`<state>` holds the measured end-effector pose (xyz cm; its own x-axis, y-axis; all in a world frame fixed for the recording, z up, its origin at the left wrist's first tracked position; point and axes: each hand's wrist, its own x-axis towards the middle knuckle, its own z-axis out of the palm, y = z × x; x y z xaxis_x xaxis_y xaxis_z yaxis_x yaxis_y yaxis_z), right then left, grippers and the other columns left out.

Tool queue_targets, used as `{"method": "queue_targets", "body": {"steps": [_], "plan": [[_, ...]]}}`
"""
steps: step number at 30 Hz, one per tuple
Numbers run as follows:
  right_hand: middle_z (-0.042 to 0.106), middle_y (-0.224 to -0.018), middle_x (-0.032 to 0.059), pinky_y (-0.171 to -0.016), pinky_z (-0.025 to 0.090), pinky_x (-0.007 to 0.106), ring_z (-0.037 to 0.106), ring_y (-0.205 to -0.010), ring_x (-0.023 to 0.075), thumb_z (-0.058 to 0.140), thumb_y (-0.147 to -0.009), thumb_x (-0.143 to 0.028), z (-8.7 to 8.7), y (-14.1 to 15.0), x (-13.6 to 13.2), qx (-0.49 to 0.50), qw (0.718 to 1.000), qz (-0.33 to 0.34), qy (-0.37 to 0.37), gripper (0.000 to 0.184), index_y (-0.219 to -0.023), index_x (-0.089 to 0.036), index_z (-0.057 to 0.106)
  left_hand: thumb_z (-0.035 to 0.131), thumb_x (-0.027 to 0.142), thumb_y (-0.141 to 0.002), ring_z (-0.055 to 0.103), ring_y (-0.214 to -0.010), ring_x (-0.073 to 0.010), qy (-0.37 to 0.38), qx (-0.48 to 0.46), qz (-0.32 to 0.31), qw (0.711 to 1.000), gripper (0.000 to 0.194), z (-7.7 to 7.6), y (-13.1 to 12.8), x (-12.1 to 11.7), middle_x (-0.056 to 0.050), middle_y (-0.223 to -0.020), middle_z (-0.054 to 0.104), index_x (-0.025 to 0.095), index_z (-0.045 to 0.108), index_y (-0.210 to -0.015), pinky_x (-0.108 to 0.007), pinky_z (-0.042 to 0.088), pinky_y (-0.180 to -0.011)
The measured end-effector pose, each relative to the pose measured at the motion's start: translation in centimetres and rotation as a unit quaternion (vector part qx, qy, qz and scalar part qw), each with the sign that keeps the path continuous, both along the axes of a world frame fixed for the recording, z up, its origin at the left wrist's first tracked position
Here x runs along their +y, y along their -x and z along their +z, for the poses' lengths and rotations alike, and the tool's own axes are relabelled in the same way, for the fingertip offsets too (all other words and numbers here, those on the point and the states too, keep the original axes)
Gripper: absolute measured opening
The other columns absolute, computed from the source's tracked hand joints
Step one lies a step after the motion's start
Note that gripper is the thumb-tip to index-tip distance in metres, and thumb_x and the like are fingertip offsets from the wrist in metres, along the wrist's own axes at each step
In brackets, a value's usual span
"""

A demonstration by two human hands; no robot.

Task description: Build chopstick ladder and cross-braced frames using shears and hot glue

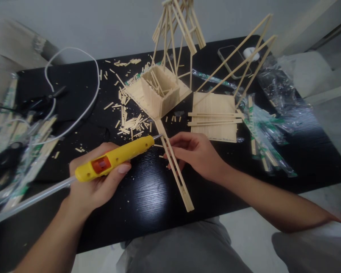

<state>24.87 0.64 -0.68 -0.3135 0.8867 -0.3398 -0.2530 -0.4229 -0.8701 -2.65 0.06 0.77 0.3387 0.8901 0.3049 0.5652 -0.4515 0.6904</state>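
Note:
My left hand [95, 185] is wrapped round a yellow hot glue gun [116, 157], and a clear glue stick [34, 200] sticks out of its back end. The gun's metal tip touches or nearly touches a long, narrow frame of wooden sticks [173, 161], slanting toward me over the table. My right hand [194, 153] is closed on this frame from the right, its fingertips partly behind the wood. Beyond the frame's far end is a box of upright sticks [161, 91] on a stick base [133, 93], with loose sticks inside it.
A tall stick structure [173, 38] rises behind the box. To the right lies a flat stick panel [213, 102] with long sticks standing from it. Cut stick pieces [133, 124], packaged chopsticks [263, 136], a phone [234, 60] and a white cable [98, 74] lie on the black table [224, 185].

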Motion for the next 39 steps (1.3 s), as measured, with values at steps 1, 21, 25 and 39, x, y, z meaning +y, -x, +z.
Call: {"method": "queue_targets", "body": {"steps": [1,21,25,39], "plan": [[0.08,-0.08,0.0023,-0.045,0.062,0.022,0.076,-0.062,0.0162,0.093,-0.077,-0.039,-0.01,-0.03,0.01,0.0,1.0,0.001,-0.001,0.032,-0.091,-0.017,0.074,0.069,0.032,-0.096,0.063,-0.06,-0.0136,-0.008,-0.002,-0.007,1.0,0.005,0.03,-0.02,0.05,0.003,-0.077,0.069,0.028,0.072,-0.094,-0.029,0.049,-0.052],[0.08,-0.079,0.0026,-0.046,0.061,0.02,0.074,-0.062,0.0141,0.094,-0.078,-0.039,-0.16,-0.01,0.1,0.054,0.998,0.04,0.016,0.03,-0.089,-0.017,0.075,0.065,0.044,-0.102,0.069,-0.07,-0.0176,-0.02,-0.01,-0.025,0.999,0.015,-0.59,0.15,0.01,0.0,-0.084,0.071,0.031,0.072,-0.101,-0.037,0.052,-0.056],[0.08,-0.079,0.0022,-0.045,0.059,0.019,0.075,-0.061,0.0141,0.093,-0.08,-0.038,-0.03,-0.1,0.12,0.06,0.997,0.048,0.021,0.029,-0.09,-0.017,0.075,0.065,0.046,-0.102,0.067,-0.068,-0.0166,-0.022,-0.01,-0.016,1.0,0.017,-0.69,0.22,0.06,0.0,-0.085,0.072,0.031,0.074,-0.104,-0.037,0.052,-0.058],[0.08,-0.079,0.001,-0.049,0.063,0.021,0.075,-0.06,0.0138,0.094,-0.08,-0.039,0.04,-0.11,0.13,0.087,0.994,0.057,0.037,0.031,-0.09,-0.017,0.076,0.073,0.036,-0.098,0.068,-0.07,-0.0139,-0.038,-0.047,-0.039,0.997,0.013,-0.72,0.4,0.28,0.002,-0.086,0.074,0.026,0.076,-0.105,-0.031,0.052,-0.06]]}}
